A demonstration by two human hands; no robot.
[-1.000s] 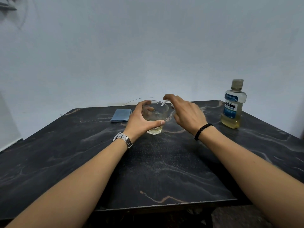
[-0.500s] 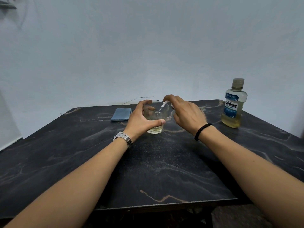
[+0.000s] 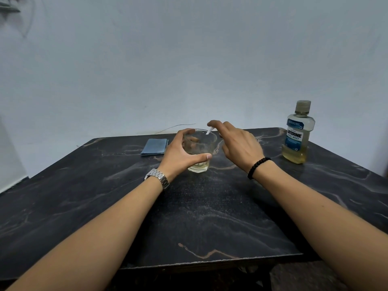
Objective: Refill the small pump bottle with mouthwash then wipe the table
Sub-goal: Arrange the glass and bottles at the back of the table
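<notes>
Left hand (image 3: 180, 156) grips a glass (image 3: 200, 152) on the dark table (image 3: 210, 217) while the right hand (image 3: 239, 148) pinches a thin white tube (image 3: 210, 130) over its rim.

The bottle (image 3: 298, 133) at 2 o'clock from the glass reads "LISTERINE COOL MINT" on a blue label, cap on, yellowish liquid low inside; it stands well apart from both hands. Left fingers and thumb wrap the glass, which holds a little pale liquid. The right fingers are curled on the tube, its lower end dipping into the glass. A folded blue cloth (image 3: 155, 146) lies at 10 o'clock, just beside the left hand. A watch (image 3: 157, 177) and a bead bracelet (image 3: 257, 167) sit on the wrists.
</notes>
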